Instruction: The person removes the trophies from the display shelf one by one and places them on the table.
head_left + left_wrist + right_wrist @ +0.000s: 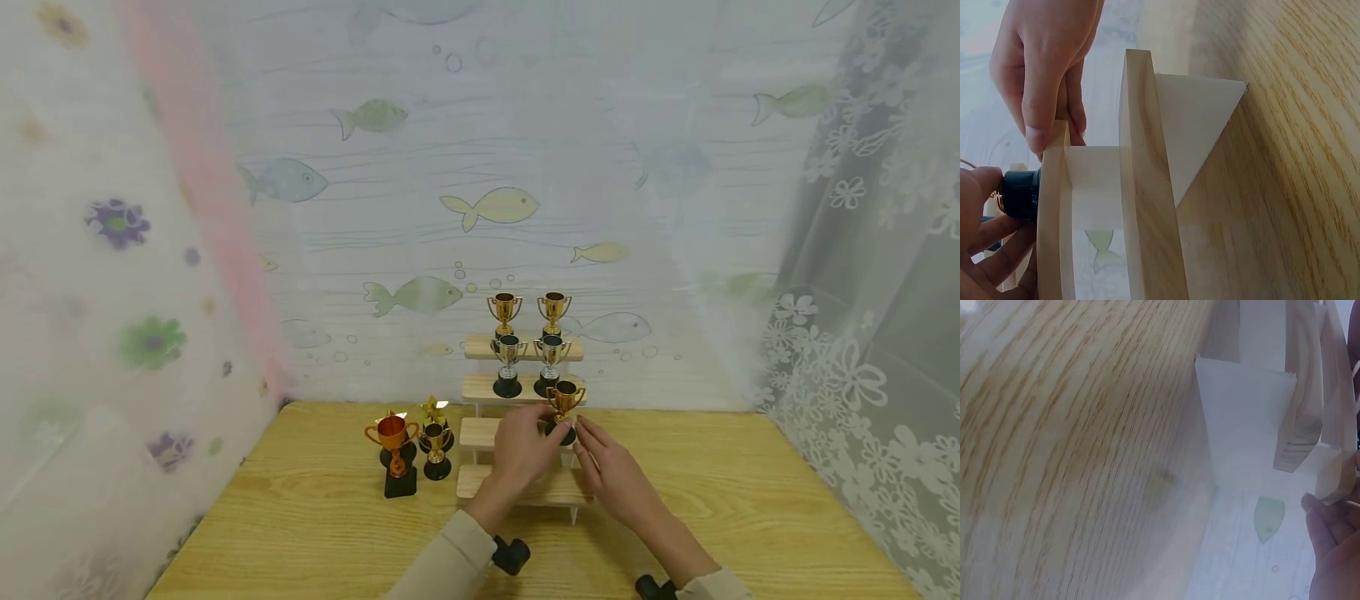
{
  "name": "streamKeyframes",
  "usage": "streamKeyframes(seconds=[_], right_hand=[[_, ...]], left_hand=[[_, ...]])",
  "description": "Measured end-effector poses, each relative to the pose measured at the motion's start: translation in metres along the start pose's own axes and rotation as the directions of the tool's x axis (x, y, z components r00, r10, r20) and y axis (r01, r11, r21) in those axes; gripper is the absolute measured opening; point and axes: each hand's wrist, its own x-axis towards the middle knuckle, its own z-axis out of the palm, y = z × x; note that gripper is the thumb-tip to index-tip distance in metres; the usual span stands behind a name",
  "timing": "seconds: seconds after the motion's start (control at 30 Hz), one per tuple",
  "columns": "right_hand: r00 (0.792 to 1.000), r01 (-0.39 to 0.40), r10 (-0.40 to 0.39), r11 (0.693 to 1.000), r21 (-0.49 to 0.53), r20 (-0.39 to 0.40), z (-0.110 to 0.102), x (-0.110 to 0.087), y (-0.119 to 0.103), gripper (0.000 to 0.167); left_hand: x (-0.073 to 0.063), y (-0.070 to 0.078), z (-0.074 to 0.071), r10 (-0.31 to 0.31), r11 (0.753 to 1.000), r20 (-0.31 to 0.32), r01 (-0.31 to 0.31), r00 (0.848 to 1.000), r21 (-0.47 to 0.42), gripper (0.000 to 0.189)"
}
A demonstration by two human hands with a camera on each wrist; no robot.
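Observation:
A small bronze-gold trophy cup (566,397) with a black base stands upright on the second step from the bottom of a wooden display stand (525,486). My left hand (521,446) pinches it low down between thumb and fingers. In the left wrist view, the black base (1020,194) meets the board, with the left hand (988,231) around it. At the right end of that same step, my right hand (618,479) touches the board with extended fingers. The right wrist view catches this hand (1338,544) at the board's corner. Its palm is hidden.
Two gold trophies (505,310) stand on the top step, and two silver trophies (508,357) on the step below. Left of the stand, an orange-red trophy (393,433), a small gold trophy (435,442) and star-topped trophies (433,410) are grouped on the wooden table (300,492).

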Motion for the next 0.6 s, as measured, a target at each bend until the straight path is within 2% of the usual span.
streamKeyframes(seconds=[0.37, 0.47, 0.6], right_hand=[[1.0, -0.001, 0.001, 1.0, 0.003, 0.001, 0.001, 0.0, 0.0, 0.043], [1.0, -0.002, 0.002, 1.0, 0.009, 0.003, 0.001, 0.0, 0.0, 0.043], [1.0, 0.002, -0.002, 1.0, 0.013, -0.001, 0.0, 0.0, 0.0, 0.043]], left_hand=[[-0.001, 0.001, -0.002, -0.039, 0.999, 0.016, 0.039, 0.999, -0.008, 0.026], [-0.001, 0.002, -0.006, -0.05, 0.998, 0.028, 0.051, 0.998, -0.024, 0.029], [-0.002, 0.003, -0.011, -0.036, 0.997, 0.036, 0.038, 0.999, -0.067, 0.028]])
